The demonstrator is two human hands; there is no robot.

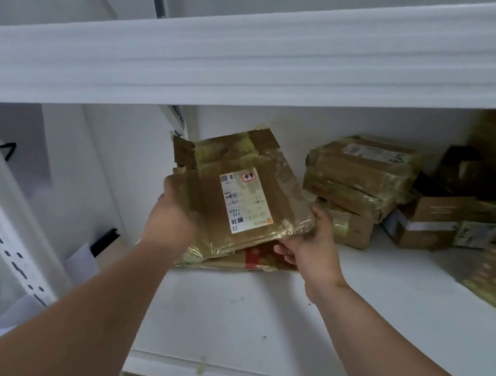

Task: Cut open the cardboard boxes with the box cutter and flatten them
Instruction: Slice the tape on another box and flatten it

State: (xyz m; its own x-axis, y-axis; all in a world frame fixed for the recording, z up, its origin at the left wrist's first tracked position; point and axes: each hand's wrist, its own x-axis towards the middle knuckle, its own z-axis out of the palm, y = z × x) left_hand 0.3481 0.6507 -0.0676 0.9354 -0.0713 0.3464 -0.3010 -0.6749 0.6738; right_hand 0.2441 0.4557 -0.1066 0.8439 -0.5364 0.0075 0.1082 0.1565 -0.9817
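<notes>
Label: a white shipping label (247,200) lay on top of the flattened box (235,195); "T72" and a barcode could be read, along with a red stamp at its upper corner whose characters were too blurred to make out.
Flattened box: brown cardboard wrapped in yellowish clear tape, tilted up off the shelf (252,308), with a torn flap standing at its far left corner.
Left hand (172,216): its grip was closed over the left edge of the flattened box, fingers curled onto the top face.
Right hand (309,244): it pinched the near right corner of the flattened box, thumb on top and fingers curled beneath.
Under the flattened box: another flat piece of cardboard with red print (259,258) lay on the shelf.
Right of the flattened box: a pile of taped parcels (361,177), one bearing a pale label too blurred to read, and further right more brown cartons (443,217).
Above the flattened box: the white edge of an upper shelf (228,62).
Box cutter: could not be seen.
</notes>
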